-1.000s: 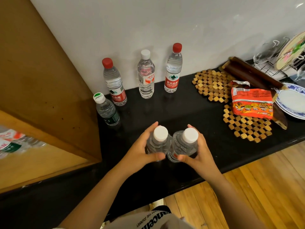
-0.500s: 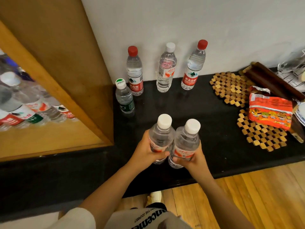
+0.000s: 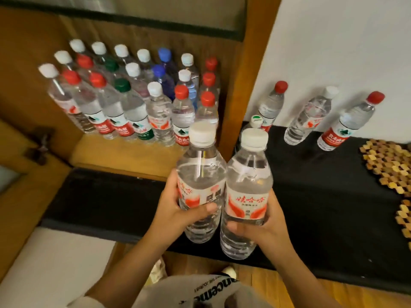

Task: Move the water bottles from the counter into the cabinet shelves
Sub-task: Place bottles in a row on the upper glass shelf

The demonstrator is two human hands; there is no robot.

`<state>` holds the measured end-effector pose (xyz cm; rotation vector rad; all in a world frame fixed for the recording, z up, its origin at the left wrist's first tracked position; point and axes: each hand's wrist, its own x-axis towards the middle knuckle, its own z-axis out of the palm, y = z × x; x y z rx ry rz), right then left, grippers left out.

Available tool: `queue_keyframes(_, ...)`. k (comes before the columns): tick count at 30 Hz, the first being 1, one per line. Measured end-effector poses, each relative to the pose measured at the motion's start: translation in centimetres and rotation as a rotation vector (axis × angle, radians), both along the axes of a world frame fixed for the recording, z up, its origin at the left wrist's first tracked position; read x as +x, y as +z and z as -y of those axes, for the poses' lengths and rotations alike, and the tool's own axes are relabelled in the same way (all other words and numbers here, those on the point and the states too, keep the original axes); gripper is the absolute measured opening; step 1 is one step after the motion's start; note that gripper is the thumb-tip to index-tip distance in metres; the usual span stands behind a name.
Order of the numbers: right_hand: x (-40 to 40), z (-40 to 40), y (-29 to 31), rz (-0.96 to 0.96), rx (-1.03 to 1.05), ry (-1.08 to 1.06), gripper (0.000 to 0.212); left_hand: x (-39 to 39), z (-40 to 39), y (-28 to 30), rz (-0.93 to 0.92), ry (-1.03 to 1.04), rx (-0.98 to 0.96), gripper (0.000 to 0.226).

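Water bottles fill most of the cabinet shelf (image 3: 89,150) at far left: we count roughly 20 standing there in rows, so the bulk of the job looks done. We hold 2 more, lifted clear of the black surface (image 3: 322,196) and touching side by side. Our left hand (image 3: 178,210) has its grip clamped round the left white-capped bottle (image 3: 200,174), our right hand (image 3: 264,225) round the right white-capped bottle (image 3: 246,187). Left on the surface by the far wall are 4: a red-capped bottle (image 3: 272,103), a small green-and-white-capped bottle (image 3: 255,122) partly hidden behind the ones we carry, a clear white-capped bottle (image 3: 311,116), and a second red-capped bottle (image 3: 351,123). We judge free shelf space remains only along the near edge.
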<state>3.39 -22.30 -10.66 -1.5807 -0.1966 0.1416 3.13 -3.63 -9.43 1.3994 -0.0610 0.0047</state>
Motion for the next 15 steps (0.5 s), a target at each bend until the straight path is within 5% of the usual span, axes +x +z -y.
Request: queue_keyframes(15, 5.0, -14.1, 17.7, 0.468, 0.159, 0.248, 0.066, 1.6, -13.2, 18.1, 0.592, 0.184, 0.000, 0.061)
